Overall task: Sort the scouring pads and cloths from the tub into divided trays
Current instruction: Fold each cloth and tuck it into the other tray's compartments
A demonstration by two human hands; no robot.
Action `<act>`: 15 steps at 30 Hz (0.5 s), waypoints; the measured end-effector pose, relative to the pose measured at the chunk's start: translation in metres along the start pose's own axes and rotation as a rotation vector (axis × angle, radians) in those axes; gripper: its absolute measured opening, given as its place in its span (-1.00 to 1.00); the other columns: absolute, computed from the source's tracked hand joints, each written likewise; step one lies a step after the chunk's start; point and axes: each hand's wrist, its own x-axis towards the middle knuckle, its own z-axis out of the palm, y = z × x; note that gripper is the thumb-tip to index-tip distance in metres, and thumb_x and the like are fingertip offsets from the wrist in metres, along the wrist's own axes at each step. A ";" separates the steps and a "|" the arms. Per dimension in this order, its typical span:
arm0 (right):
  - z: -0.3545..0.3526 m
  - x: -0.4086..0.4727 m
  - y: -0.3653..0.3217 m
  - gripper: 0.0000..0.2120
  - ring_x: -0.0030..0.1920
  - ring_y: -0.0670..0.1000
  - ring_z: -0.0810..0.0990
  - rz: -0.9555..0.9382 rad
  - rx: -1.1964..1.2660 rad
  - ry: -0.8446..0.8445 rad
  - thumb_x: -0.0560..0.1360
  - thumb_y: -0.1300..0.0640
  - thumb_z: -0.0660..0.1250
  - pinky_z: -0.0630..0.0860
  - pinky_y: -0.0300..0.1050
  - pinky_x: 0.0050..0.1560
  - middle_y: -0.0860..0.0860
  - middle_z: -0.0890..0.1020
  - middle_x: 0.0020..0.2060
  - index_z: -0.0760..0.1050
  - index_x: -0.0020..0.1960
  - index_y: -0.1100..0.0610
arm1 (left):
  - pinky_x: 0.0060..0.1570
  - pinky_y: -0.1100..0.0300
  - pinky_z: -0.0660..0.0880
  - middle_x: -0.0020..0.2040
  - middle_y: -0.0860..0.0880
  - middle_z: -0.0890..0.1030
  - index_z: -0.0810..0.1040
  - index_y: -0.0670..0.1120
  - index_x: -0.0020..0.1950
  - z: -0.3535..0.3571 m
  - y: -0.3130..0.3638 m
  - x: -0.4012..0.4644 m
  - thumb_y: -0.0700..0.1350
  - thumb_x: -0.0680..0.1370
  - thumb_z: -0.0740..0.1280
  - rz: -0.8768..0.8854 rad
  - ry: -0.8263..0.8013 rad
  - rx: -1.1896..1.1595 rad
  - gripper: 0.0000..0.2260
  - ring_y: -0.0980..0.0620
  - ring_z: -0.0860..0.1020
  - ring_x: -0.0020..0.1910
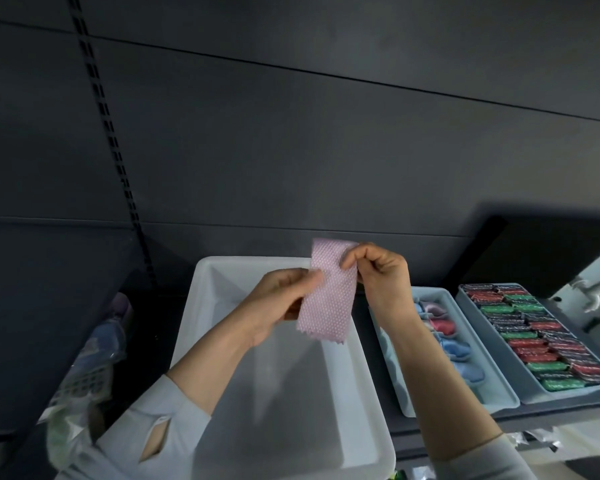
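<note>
Two hands — left hand (284, 292), right hand (378, 271) — pinching dimpled pink cloth (328, 292) (folded, rectangular), smooth white tub (354, 368)

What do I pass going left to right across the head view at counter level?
White tub → left hand → pink cloth → right hand → cloth tray → scouring-pad tray.

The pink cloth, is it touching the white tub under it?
Apart. In the head view both hands, left and right, pinch the pink cloth up in the air; its lower edge hangs above the white tub floor.
</note>
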 end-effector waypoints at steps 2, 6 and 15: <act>0.000 0.000 0.005 -0.62 -0.10 -0.04 0.59 0.012 0.044 -0.023 0.53 0.56 0.10 0.52 -0.16 -0.11 -0.03 0.64 -0.11 0.57 -0.22 0.23 | -0.02 0.12 0.55 0.04 -0.10 0.70 0.61 -0.18 0.13 0.003 -0.007 0.001 -0.07 0.53 0.38 -0.006 0.035 -0.030 -0.76 -0.04 0.65 -0.02; -0.003 -0.010 0.015 -0.44 0.16 0.08 0.61 -0.025 0.037 -0.192 0.46 0.64 0.12 0.56 -0.13 0.11 0.06 0.42 0.33 0.59 0.12 0.08 | -0.13 0.17 0.56 -0.02 -0.19 0.67 0.61 -0.24 0.07 0.004 -0.006 0.009 -0.24 0.55 0.36 -0.012 0.191 -0.264 -0.87 -0.03 0.63 -0.16; 0.005 -0.032 0.012 -0.52 0.03 0.02 0.57 -0.231 -0.379 -0.288 0.37 0.35 0.52 0.58 -0.13 -0.10 -0.08 0.35 0.40 0.61 0.19 -0.04 | -0.18 0.18 0.60 -0.06 -0.20 0.68 0.58 -0.32 0.17 -0.005 -0.004 0.008 -0.24 0.57 0.32 -0.123 0.241 -0.331 -0.78 -0.05 0.66 -0.19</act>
